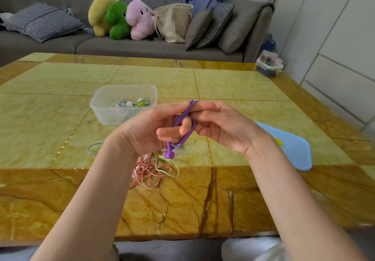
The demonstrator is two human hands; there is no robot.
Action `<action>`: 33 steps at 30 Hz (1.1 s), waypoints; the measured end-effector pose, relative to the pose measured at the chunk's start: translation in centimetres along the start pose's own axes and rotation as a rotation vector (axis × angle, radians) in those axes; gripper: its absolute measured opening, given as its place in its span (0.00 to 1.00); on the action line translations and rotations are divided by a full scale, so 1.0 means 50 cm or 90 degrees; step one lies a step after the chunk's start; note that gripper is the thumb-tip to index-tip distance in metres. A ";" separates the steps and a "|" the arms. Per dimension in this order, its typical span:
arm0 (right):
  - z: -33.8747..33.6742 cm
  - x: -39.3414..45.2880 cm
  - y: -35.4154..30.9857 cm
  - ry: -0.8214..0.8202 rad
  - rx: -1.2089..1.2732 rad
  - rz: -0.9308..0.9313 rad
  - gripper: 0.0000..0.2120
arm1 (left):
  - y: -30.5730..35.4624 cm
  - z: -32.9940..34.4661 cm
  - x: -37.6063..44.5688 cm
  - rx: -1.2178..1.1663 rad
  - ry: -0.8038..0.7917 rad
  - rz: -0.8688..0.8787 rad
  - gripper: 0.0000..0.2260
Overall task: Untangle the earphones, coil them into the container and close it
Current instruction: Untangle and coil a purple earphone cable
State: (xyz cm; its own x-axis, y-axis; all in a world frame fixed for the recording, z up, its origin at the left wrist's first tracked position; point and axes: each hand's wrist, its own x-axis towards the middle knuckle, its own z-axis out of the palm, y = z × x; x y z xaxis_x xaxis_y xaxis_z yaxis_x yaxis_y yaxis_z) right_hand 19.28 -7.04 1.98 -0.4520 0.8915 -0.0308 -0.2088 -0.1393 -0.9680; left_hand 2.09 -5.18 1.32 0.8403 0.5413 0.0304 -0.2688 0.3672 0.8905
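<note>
Purple earphones [183,120] are looped in a coil between both hands above the table. My left hand [150,128] holds the coil with thumb and fingers, and a purple earbud hangs below it. My right hand [221,124] has its fingers hooked through the coil's loops. The clear plastic container [105,106] stands behind the hands, with blue and green coiled earphones inside. Its light blue lid [294,149] lies flat at the right. A tangle of pink and green earphones [150,171] lies on the table under my hands.
A blue cord loop [94,146] lies left of my left wrist. The yellow marble table [243,86] stretches to a grey sofa with plush toys [121,17], a bag and cushions. A small lidded box [268,66] sits past the far right corner.
</note>
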 end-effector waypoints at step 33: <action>-0.023 0.009 -0.006 0.230 -0.063 0.026 0.05 | -0.028 0.021 0.036 0.466 0.348 -0.052 0.15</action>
State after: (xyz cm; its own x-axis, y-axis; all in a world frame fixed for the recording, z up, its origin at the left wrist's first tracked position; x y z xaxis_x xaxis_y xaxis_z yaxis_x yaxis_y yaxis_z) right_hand 20.11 -6.10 1.96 -0.1191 0.9832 -0.1384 -0.1036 -0.1509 -0.9831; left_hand 4.48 -5.53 0.63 0.4544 0.8853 -0.0988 0.3037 -0.0497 0.9515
